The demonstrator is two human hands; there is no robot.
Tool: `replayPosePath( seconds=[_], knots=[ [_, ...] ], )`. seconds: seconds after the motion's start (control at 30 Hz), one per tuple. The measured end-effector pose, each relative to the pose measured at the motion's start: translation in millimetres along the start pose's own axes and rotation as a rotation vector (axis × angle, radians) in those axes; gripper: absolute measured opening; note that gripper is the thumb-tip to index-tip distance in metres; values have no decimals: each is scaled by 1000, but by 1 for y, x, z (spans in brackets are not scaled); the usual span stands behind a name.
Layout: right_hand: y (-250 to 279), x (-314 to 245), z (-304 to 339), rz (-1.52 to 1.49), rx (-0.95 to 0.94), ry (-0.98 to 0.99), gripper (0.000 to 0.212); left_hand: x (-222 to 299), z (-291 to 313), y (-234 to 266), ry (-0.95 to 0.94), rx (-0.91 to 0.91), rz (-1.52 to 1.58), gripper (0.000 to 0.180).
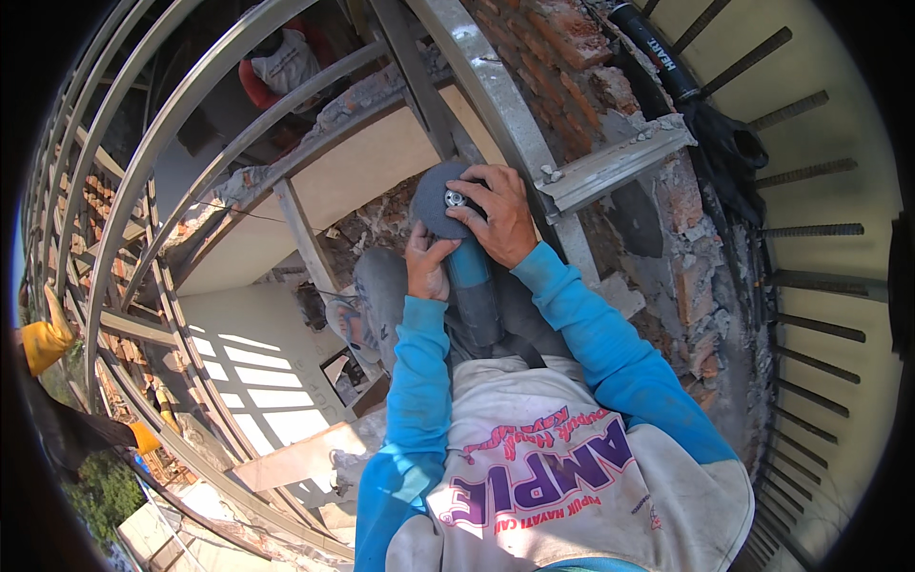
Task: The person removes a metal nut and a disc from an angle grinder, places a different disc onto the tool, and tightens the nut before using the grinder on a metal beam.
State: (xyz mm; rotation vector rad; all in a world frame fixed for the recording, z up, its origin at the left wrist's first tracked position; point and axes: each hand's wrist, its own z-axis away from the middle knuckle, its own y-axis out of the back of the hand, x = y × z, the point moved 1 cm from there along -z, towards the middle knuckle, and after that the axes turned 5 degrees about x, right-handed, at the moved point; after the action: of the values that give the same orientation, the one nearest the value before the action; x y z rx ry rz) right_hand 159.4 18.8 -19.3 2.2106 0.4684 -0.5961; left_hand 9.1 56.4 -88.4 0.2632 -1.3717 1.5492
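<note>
Just above the middle of the frame, both hands meet on an angle grinder, held well up above the floors seen far below at the lower left. Its teal body runs roughly bottom to top in the picture, from the person's chest toward the grey disc at the upper end, so the long axis points away from the person and slightly to the frame's left.

The right hand lies over the head of the tool from the right, its fingers curled around the disc's upper rim and the thumb near the bright metal hub at the centre. The left hand comes up from below and to the left, its fingertips pressed against the lower edge of the disc, with the grinder body just beside it. Both hands touch the disc; the right is nearer the hub.

A steel beam runs diagonally behind the disc toward the top centre of the frame. To its right stands rough brickwork, with a metal bracket sticking out from it.

At the top left, another person in a red and white shirt shows between curved steel bars.
</note>
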Motion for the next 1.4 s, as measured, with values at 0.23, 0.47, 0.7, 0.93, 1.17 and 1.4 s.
replayPosePath(
  seconds=[0.23, 0.47, 0.7, 0.93, 1.17, 1.4],
  knots=[
    [-2, -8, 1, -1, 37, -170, 38, 2, 2, -6, 17, 14, 21, 58],
    [1, -5, 0, 49, 44, -1, 41, 0, 2, -3, -16, 3, -16, 59],
    [-3, -14, -2, 24, 37, -207, 36, 3, 2, -4, -9, 22, -17, 58],
    [-4, -1, 6, 24, 54, -37, 43, 4, 3, -4, 3, 12, -1, 60],
    [-7, -19, 0, -41, 93, -221, 39, 4, 4, -1, -42, 21, -20, 60],
    [-10, -6, 8, -44, 63, -171, 47, 2, 2, 0, 4, 26, -29, 59]
  ],
)
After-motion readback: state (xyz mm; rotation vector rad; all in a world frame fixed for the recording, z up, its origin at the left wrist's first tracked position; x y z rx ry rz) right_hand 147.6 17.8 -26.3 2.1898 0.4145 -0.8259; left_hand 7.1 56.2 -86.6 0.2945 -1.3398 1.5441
